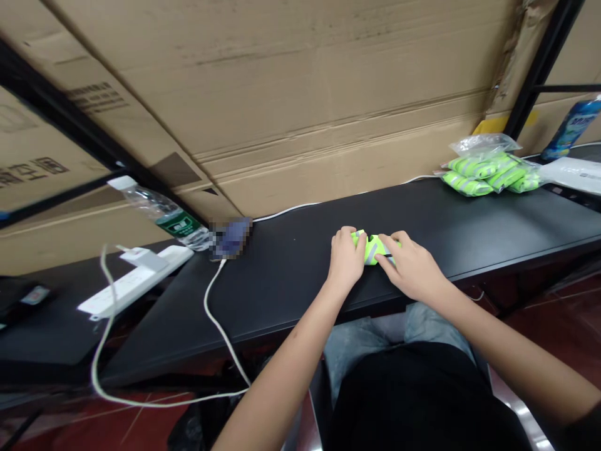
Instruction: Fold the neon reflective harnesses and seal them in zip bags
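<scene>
We find the left hand [346,260] and right hand [409,266] pressed together on a hi-vis bundle [372,248] at twelve o'clock on the table [469,225], seemingly to keep it folded; more bundles [488,175] lie at two o'clock

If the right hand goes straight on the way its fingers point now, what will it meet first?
The neon-green reflective fabric bundle, which the right hand already touches.

Black table [291,282] with neon reflective bundles [488,175], plastic bottle [159,213], power strip [136,282]
</scene>
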`<control>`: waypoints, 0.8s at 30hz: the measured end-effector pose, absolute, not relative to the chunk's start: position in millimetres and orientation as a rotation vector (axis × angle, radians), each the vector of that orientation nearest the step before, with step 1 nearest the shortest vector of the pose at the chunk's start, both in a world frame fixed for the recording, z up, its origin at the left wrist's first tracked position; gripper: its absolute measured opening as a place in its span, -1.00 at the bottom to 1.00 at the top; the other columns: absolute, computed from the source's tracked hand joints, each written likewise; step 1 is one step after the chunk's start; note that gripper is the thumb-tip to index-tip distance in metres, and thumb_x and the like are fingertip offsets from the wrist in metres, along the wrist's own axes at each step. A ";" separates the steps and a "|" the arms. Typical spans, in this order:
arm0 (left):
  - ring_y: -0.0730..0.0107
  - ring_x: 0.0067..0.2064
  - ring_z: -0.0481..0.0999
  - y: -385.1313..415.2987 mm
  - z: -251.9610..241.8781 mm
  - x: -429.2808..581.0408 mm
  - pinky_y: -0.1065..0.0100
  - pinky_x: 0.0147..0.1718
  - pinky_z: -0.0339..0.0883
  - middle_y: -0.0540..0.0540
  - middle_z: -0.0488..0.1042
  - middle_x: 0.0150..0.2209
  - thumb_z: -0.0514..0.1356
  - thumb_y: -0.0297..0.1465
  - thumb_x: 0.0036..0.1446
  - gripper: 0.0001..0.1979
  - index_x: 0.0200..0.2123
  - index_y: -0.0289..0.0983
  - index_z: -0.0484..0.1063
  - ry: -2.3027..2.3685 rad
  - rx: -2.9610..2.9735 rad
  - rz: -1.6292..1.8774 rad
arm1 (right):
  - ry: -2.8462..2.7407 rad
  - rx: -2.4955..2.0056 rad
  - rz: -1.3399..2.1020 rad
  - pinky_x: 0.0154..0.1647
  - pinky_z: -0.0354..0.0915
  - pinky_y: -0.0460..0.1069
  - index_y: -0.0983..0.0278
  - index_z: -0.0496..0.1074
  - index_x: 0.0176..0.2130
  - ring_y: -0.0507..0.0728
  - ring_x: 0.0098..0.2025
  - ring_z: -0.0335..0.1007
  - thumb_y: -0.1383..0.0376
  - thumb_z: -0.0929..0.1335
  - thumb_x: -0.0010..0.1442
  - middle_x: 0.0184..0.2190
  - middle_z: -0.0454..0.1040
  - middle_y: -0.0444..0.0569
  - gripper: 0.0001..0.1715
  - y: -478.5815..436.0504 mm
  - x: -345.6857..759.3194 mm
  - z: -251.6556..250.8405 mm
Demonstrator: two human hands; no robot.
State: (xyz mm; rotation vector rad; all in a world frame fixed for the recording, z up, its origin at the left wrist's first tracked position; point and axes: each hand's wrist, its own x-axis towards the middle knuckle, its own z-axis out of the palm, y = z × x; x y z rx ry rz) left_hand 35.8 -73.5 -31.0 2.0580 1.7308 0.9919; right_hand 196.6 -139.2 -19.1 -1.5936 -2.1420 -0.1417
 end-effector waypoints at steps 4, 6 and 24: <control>0.11 0.06 0.47 -65.1 -36.8 32.8 0.12 0.09 0.30 -0.22 0.51 -0.02 0.09 -0.31 0.28 -0.76 -0.05 -0.26 0.42 1.670 1.909 1.049 | -2.130 -1.765 -0.187 -0.01 0.27 0.14 0.16 0.24 0.31 0.27 -0.06 0.41 0.27 0.18 0.38 0.07 0.32 0.19 -0.45 -144.8 171.9 -16.8; 0.12 0.07 0.48 -62.8 -38.1 32.1 0.12 0.09 0.32 -0.23 0.51 0.00 0.09 -0.32 0.27 -0.75 -0.04 -0.26 0.42 1.654 1.832 1.059 | -2.087 -1.852 -0.165 0.04 0.25 0.25 0.12 0.23 0.32 0.36 0.03 0.37 0.21 0.18 0.38 0.10 0.31 0.21 -0.45 -142.4 160.2 -16.4; 0.41 -0.49 0.49 -12.4 -12.9 1.9 0.37 -0.48 0.35 -0.07 0.60 -0.48 0.33 -0.48 -0.08 -0.91 -0.43 -0.27 0.64 1.317 1.633 0.751 | -2.357 -1.726 -0.214 0.10 0.12 0.54 -0.05 0.13 0.37 0.51 0.21 0.22 0.04 0.21 0.42 0.17 0.31 0.27 -0.41 -134.3 165.8 -23.0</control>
